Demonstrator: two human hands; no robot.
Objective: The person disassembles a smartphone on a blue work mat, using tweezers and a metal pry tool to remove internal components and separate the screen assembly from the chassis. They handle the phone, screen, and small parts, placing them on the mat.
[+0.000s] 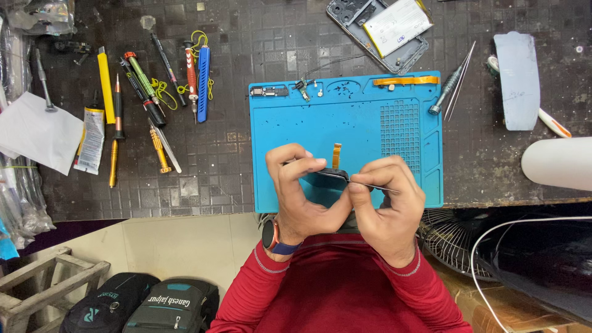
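Over the near edge of the blue work mat (345,129), both hands are held together, thumbs nearly touching. Left hand (301,196) is pinched shut on a small dark component (332,174); an orange flex ribbon (336,155) is seen rising from it toward 12 o'clock. Right hand (387,206) is clamped on thin metal tweezers (370,185), tips laid against the component at 9 o'clock from the grip.

Outward from the hands:
- 12 o'clock, mat's top tray: small board (269,91), loose screws and bits, orange strip (406,80).
- 1 o'clock, off the mat: opened phone body (379,31) with battery exposed.
- 2 o'clock: second tweezers (461,79) and a grey-handled tool (445,92), beside a pale phone-shaped panel (519,80).
- 10 o'clock: row of screwdrivers (145,92) and a blue pry tool (203,83) laid on the dark bench.
- 3 o'clock: white cylinder (558,163), only partly in view.
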